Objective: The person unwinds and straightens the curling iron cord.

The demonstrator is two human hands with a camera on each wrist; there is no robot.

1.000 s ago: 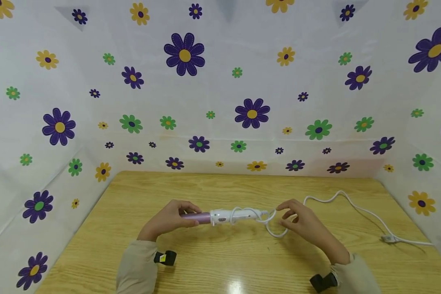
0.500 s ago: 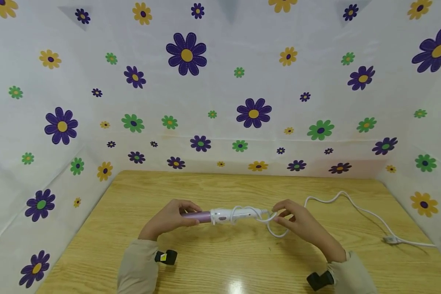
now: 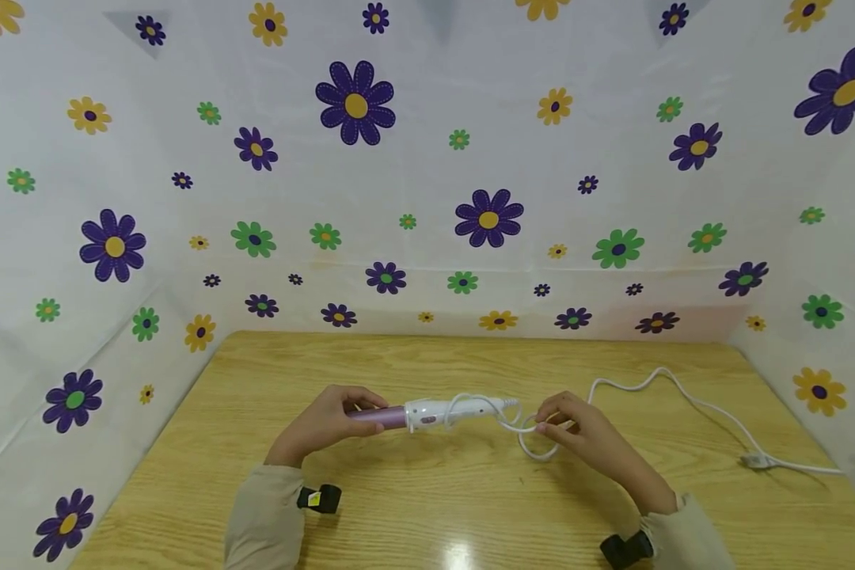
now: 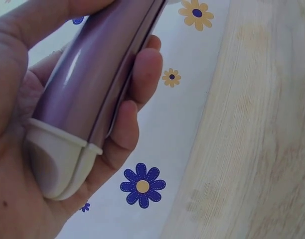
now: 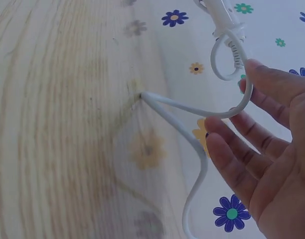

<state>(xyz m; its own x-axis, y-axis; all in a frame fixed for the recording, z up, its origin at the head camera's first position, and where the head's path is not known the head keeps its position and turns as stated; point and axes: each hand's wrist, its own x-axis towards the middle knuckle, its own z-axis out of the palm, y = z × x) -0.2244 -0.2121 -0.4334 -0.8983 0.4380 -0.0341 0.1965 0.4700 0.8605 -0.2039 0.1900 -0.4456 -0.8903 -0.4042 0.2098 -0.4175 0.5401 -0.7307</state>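
Flowered sheeting backs the wooden table (image 3: 413,514); above it, the left hand (image 3: 328,419) grips the curling iron (image 3: 427,413) by its barrel, while right hand (image 3: 584,439) fingers curl around its cord (image 3: 534,431).

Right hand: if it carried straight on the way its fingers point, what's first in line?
Most likely the white handle end of the hair iron. The right hand points left along the table, pinching the white cord just short of it. Depth is uncertain.

Bare counter (image 3: 413,364) lies behind the hands; the white cord (image 3: 691,400) trails across its right side.
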